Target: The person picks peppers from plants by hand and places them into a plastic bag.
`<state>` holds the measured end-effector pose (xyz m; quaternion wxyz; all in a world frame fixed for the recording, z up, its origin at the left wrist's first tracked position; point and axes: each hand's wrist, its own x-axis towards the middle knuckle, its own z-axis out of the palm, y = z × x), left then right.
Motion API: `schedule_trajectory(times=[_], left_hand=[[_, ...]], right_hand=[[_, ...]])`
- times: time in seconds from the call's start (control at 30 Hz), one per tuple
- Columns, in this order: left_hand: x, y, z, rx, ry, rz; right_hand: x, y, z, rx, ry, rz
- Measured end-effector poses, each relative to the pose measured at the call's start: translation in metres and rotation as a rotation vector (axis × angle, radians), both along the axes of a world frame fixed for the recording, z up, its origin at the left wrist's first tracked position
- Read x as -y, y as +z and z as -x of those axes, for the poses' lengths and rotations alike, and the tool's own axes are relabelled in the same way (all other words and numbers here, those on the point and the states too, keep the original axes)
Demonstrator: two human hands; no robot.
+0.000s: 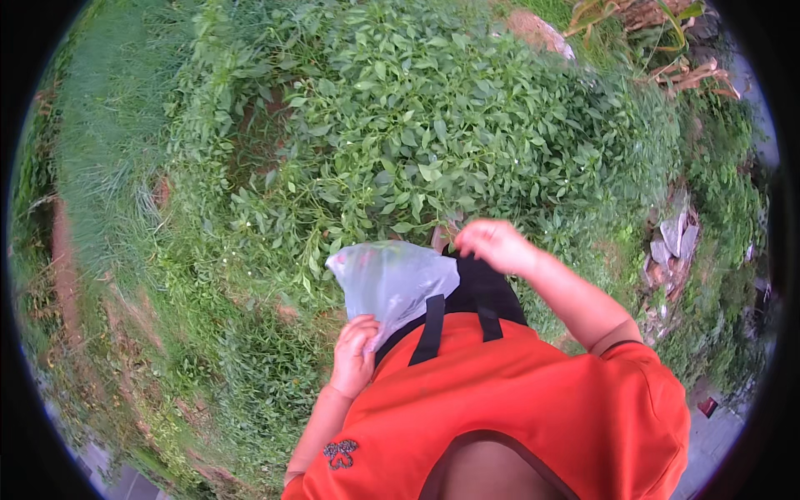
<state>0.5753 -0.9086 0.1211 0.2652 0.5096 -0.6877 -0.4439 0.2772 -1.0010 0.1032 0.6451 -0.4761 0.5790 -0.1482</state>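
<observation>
My left hand (356,353) grips the gathered top of a translucent plastic bag (394,278), which hangs before my thighs. Faint pinkish and greenish patches show through its film; whether they are print or contents I cannot tell. At the edge of the foliage is my right hand (497,245), its fingers curled and a little blurred. Whether anything sits between those fingertips cannot be made out. Just beyond both hands grow dense, leafy pepper plants (431,137) with small white flowers. The bag's far edge lies close against their lower leaves.
Thin, grassy onion-like leaves (119,137) fill the far left. A bare dirt strip (64,269) runs along the left rim. Broken stone slabs (675,240) lie at the right, and dry corn leaves (700,76) at the upper right. Grey paving (719,437) shows at the lower right.
</observation>
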Motion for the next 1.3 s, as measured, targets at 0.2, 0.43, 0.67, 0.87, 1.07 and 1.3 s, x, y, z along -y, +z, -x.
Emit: schedule_trajectory(times=[0.2,0.43,0.67,0.87,1.07,1.3], left_hand=[[-0.013,-0.068,0.050,-0.092,-0.040,-0.715],[0.032,-0.122,0.149,0.448,-0.679,-0.596],[0.060,-0.204,0.242,0.854,-1.094,-0.533],[0.091,-0.211,0.281,0.768,-1.104,-0.225],[0.174,-0.273,0.304,0.619,-0.824,0.147],[0.273,-0.258,0.284,1.245,-0.605,0.075]], right_hand=[[0.010,-0.141,0.073,0.152,-0.950,-0.456],[0.009,-0.228,0.093,0.009,-1.072,-0.547],[-0.012,-0.288,0.185,-0.554,-1.102,-0.248],[0.022,-0.330,0.301,-0.658,-0.939,-0.096],[0.031,-0.380,0.188,-0.530,-0.516,-0.277],[-0.039,-0.375,0.163,-0.549,-0.555,-0.097]])
